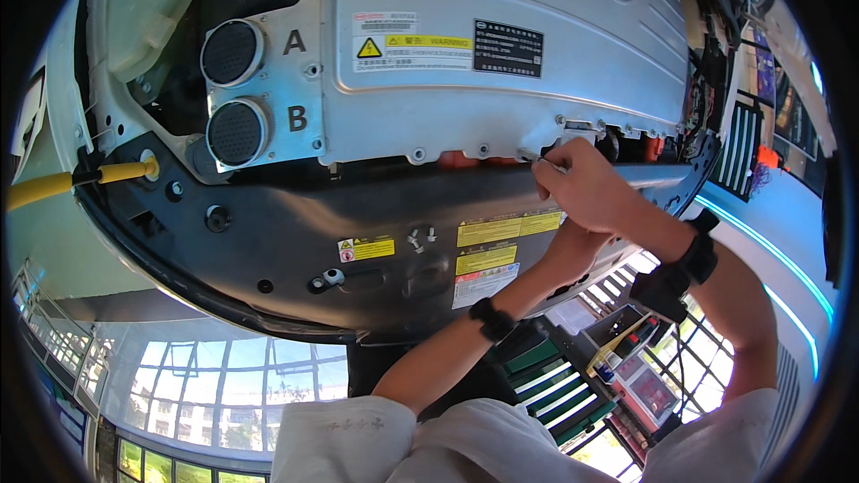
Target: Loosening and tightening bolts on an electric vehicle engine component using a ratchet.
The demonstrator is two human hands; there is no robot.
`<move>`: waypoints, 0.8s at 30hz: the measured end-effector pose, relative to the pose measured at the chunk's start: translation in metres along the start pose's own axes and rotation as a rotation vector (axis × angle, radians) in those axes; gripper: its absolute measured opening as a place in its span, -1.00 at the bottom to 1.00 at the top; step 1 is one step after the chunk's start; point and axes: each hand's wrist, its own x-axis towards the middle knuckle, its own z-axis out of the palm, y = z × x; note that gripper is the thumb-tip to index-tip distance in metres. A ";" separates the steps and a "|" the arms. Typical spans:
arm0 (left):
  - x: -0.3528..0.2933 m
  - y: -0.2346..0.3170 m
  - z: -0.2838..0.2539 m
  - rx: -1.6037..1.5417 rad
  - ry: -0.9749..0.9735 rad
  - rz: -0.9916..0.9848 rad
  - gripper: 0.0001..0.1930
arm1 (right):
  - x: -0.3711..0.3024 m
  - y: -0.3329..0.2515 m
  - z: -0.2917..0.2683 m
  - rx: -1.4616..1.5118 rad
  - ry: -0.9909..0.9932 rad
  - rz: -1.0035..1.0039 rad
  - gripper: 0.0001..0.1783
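While a metal tool (531, 156) is held by the right hand (588, 188) at six o'clock of the silver housing (412, 114), the grip of the left hand (575, 249) cannot be told.

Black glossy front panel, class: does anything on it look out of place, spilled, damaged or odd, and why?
Yes: a few small silver metal bolts lie on the black glossy panel, just right of a yellow-and-white rectangular label. They look odd because they appear loose, not fastened into holes.
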 end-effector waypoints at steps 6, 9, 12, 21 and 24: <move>0.070 0.008 0.012 -0.473 0.056 0.294 -0.78 | 0.008 -0.025 -0.008 -0.809 0.027 -0.419 -0.70; 0.071 0.075 0.033 -0.526 0.158 0.285 -0.74 | 0.007 -0.021 -0.023 -1.090 0.037 -0.524 -0.68; 0.071 0.100 0.030 -0.544 0.248 0.306 -0.71 | 0.008 -0.019 -0.023 -1.007 -0.005 -0.512 -0.71; 0.079 0.019 0.028 -0.474 0.080 0.266 -0.68 | 0.002 -0.014 0.005 -0.636 0.272 -0.274 -0.74; 0.061 -0.022 0.018 -0.313 0.152 0.334 -0.72 | 0.003 -0.033 0.011 -0.371 0.233 -0.187 -0.69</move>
